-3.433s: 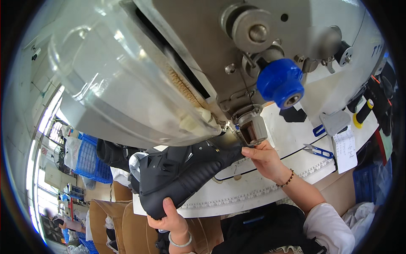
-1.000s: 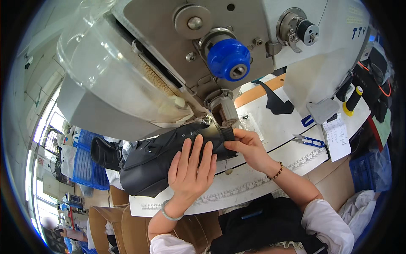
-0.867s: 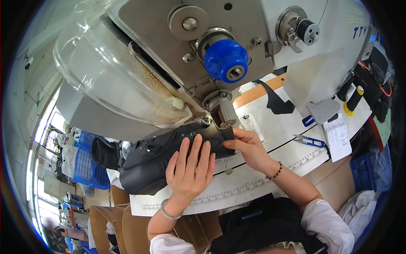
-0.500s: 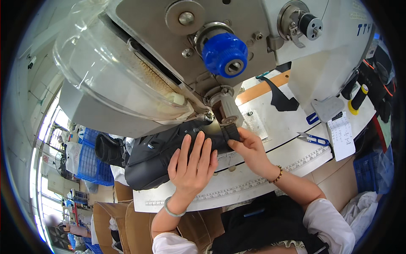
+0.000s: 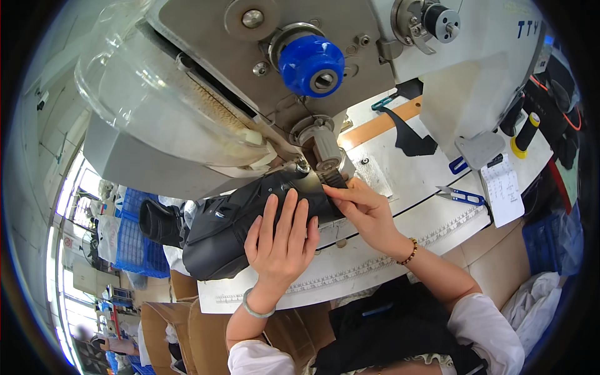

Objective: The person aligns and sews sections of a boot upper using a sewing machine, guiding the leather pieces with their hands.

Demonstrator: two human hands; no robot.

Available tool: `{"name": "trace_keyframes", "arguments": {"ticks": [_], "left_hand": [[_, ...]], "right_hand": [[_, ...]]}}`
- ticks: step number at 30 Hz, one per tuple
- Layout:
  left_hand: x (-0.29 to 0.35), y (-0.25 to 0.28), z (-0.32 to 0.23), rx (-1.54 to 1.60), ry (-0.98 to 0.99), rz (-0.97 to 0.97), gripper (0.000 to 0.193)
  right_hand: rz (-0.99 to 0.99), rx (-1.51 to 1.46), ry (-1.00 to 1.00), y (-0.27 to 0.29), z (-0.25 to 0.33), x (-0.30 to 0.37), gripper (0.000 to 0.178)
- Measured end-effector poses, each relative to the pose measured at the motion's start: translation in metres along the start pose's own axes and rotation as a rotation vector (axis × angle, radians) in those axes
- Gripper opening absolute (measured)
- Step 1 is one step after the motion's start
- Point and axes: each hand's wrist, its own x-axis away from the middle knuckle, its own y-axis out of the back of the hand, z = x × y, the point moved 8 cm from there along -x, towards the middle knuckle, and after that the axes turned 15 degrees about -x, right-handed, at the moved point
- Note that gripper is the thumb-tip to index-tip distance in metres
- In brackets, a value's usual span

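Observation:
A bulky black leather-like piece (image 5: 215, 240) lies on the white machine bed, its far right end under the roller foot (image 5: 326, 150) of a sewing machine. My left hand (image 5: 281, 244) rests flat on it, fingers stretched out and a little apart. At the piece's right end, my right hand (image 5: 365, 212) pinches a dark ribbed strip (image 5: 334, 180) between thumb and fingers, close beside the foot. The machine head carries a blue knob (image 5: 311, 65) above. What is under my right fingertips is partly hidden.
Blue-handled thread snips (image 5: 461, 195), a paper note (image 5: 502, 190) and a black thread cone (image 5: 528, 134) lie to the right. Farther back is a black cut piece (image 5: 412, 134). A ruler strip (image 5: 375, 265) runs along the front edge. Cardboard boxes (image 5: 206, 337) stand below left.
My right fingers have shifted left along the ribbed strip, nearer the foot, and the strip has turned slightly. My left hand stays flat on the black piece. The whole view has shifted a little.

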Motion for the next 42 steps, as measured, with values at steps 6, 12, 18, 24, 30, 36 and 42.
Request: {"name": "trace_keyframes", "arguments": {"ticks": [6, 12, 18, 24, 30, 36, 42], "left_hand": [[-0.002, -0.001, 0.001, 0.032, -0.003, 0.001, 0.026], [-0.002, -0.001, 0.001, 0.007, -0.001, 0.003, 0.027], [-0.002, -0.002, 0.000, 0.027, 0.002, 0.023, 0.027], [0.000, -0.001, 0.000, 0.015, 0.006, 0.029, 0.028], [0.001, -0.002, -0.001, 0.009, 0.005, 0.022, 0.028], [0.000, -0.003, -0.002, 0.013, 0.007, 0.024, 0.028], [0.000, -0.002, -0.002, 0.018, 0.011, 0.027, 0.027]], "right_hand": [[0.078, 0.286, 0.303, -0.013, 0.016, 0.008, 0.021], [0.227, 0.357, 0.093, -0.014, 0.015, 0.004, 0.024], [-0.177, -0.309, 0.217, 0.006, 0.004, 0.026, 0.036], [0.040, 0.116, 0.226, -0.010, 0.016, 0.019, 0.044], [0.045, 0.207, 0.141, -0.015, 0.018, 0.013, 0.038], [0.054, 0.207, 0.122, -0.011, 0.015, 0.013, 0.028], [-0.207, -0.538, -0.054, 0.006, -0.005, 0.017, 0.019]]}}
